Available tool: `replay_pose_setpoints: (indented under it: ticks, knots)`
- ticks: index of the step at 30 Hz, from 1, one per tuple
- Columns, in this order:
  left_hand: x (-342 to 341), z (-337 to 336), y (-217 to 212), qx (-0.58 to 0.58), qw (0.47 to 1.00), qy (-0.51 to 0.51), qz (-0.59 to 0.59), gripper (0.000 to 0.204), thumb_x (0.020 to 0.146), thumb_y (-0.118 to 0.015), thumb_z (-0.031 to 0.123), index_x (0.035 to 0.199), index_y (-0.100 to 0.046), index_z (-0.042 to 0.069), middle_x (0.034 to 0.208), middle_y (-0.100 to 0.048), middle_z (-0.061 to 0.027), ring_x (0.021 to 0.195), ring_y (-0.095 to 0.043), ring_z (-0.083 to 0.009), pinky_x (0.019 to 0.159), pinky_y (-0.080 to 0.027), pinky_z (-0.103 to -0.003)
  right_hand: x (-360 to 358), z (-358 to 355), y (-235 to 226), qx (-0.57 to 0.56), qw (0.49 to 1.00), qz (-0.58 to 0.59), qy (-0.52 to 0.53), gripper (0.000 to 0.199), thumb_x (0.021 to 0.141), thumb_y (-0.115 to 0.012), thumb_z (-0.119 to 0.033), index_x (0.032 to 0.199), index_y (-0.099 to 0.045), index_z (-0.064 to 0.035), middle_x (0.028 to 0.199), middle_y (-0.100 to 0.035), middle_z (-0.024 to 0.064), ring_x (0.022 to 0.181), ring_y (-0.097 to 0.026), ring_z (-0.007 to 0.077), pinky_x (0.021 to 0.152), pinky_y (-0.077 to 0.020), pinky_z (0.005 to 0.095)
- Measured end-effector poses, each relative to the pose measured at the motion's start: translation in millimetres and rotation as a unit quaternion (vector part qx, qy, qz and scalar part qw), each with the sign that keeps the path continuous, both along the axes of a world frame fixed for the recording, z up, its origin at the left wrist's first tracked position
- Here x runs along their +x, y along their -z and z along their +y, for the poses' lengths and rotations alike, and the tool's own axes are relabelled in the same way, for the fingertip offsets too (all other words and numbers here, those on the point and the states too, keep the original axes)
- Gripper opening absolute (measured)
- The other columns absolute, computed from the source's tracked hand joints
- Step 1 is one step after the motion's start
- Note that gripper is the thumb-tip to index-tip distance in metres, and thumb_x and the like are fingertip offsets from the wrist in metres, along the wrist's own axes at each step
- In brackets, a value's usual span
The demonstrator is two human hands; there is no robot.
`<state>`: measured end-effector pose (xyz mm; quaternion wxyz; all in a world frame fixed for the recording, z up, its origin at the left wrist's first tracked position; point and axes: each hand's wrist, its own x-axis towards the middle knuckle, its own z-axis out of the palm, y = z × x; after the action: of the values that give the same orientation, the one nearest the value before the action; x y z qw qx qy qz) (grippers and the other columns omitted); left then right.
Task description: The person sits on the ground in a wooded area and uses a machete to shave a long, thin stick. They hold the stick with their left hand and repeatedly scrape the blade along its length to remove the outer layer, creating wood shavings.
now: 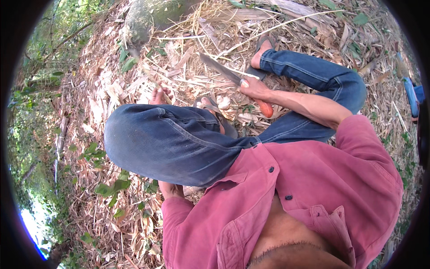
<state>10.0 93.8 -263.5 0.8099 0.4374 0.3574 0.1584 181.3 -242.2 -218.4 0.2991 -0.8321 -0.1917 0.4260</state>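
My right hand [254,87] is closed round a machete near where its blade meets the orange-red handle [265,108]. The machete's dark blade [219,68] points up and to the left, above the ground litter. Past my bent left knee, my left hand [159,95] shows only in part, its fingers curled. A thin pale strip [151,80] seems to run up from those fingers; its far end is blurred. The left forearm is mostly hidden behind the thigh. Several pale shavings and split strips [186,74] lie between the hands.
My sandalled feet [264,49] stand on dry leaves and husks. A large greyish-green rounded stone or trunk [152,20] is at the top. A long thin pale stick [277,28] crosses the upper right. Green plants [114,186] grow at the left. Something blue [411,96] lies at the far right.
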Motion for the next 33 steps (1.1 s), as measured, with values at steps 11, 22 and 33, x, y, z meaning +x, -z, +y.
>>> replay_pose_setpoints:
  ticks: [11,22,33]
  knots:
    - [44,-33,-31,0.197,0.977,0.08,-0.002,0.02,0.086,-0.06,0.006,0.105,-0.057,0.004,0.099,-0.065,-0.0095,0.092,-0.062,-0.0145,0.075,-0.051,-0.026,20,7,-86,0.236,0.956,-0.148,0.088,0.062,0.079,-0.064,-0.02,0.129,-0.039,0.0064,0.065,-0.057,0.0028,0.054,-0.054,0.0073,0.049,-0.0446,0.0225]
    - [85,-79,34,0.339,0.922,0.176,0.06,0.015,0.085,-0.062,0.014,0.096,-0.063,0.004,0.081,-0.065,-0.006,0.069,-0.056,-0.0095,0.061,-0.044,-0.023,-18,9,-83,0.246,0.959,-0.136,0.029,0.049,0.081,-0.058,-0.027,0.121,-0.042,-0.0056,0.067,-0.058,0.0155,0.063,-0.06,0.0272,0.06,-0.0452,0.0389]
    - [72,-102,83,0.483,0.861,0.158,0.031,0.015,0.083,-0.062,0.012,0.095,-0.067,0.005,0.063,-0.06,-0.0128,0.05,-0.054,-0.0182,0.05,-0.043,-0.031,-25,50,-107,0.227,0.955,-0.189,-0.019,0.042,0.084,-0.06,-0.025,0.118,-0.044,-0.0058,0.075,-0.059,0.0189,0.069,-0.062,0.0355,0.061,-0.0467,0.041]
